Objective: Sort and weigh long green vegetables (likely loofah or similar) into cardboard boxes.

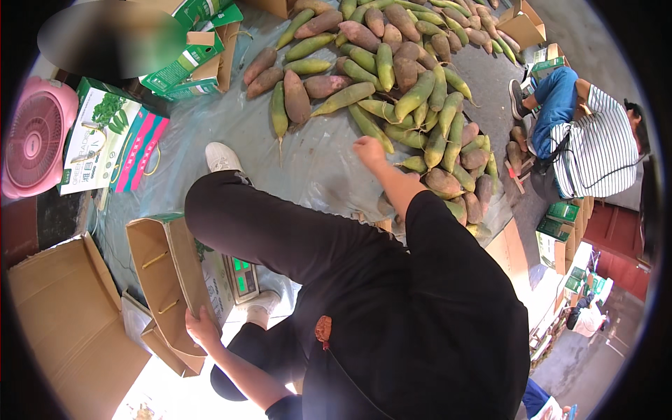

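Left hand [201,330] clamped on open carton [187,271], lower left: keep it steady. Right hand [369,150] by radishes [416,96], upper centre; grip unclear.

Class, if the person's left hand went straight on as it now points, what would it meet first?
The open cardboard box: the left hand already appears to touch its edge, though how far the fingers reach around it is unclear.
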`<state>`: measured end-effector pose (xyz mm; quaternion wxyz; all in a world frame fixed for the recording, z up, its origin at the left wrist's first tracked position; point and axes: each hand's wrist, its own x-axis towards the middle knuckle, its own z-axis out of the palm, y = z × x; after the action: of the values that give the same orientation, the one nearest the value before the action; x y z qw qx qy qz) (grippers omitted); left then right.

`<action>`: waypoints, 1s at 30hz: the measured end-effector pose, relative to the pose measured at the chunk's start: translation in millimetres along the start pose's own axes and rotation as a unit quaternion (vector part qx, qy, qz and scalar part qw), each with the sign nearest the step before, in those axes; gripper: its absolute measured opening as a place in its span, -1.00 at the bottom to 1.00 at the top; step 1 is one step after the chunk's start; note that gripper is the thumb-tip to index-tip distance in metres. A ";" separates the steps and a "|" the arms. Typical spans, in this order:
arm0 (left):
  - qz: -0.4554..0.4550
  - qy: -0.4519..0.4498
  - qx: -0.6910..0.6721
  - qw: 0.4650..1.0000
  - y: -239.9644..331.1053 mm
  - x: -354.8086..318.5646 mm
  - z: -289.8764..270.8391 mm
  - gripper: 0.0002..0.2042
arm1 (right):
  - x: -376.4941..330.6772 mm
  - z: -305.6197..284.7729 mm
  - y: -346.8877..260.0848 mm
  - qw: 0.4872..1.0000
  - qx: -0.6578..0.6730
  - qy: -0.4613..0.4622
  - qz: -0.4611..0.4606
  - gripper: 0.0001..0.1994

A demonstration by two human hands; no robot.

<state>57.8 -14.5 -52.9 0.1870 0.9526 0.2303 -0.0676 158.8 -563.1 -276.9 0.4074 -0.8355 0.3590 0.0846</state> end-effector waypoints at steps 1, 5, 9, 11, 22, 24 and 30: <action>-0.004 -0.005 -0.007 1.000 3.4 1.1 2.0 -0.70 | 12.1 -12.4 21.5 0.996 0.055 0.037 0.054 -0.71; -0.037 -0.009 0.001 0.999 11.3 1.3 1.7 -0.71 | 31.1 -54.2 36.0 0.962 0.132 0.163 0.174 -0.52; -0.027 0.003 0.002 1.000 18.2 -3.2 3.1 -0.71 | 56.2 -82.7 38.1 0.919 0.232 0.224 0.227 -0.32; -0.051 0.009 -0.002 0.999 17.9 -5.2 2.4 -0.71 | 56.2 -87.1 17.1 0.898 0.307 0.180 0.258 -0.30; -0.069 0.012 0.050 0.996 0.3 -1.7 -4.6 -0.71 | 133.3 -61.0 71.9 0.836 0.494 0.165 0.175 -0.59; -0.084 0.005 0.056 0.995 19.1 4.3 -2.1 -0.70 | 149.8 -77.1 98.0 0.819 0.527 0.138 0.182 -0.69; -0.118 0.002 0.067 0.991 13.0 3.4 0.9 -0.68 | 154.2 -115.4 99.8 0.832 0.443 0.014 0.334 -0.66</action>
<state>66.8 -24.2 -50.2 0.1127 0.9293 0.3363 -0.1028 186.8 -771.5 -330.2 0.6753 -0.3958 0.6212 0.0360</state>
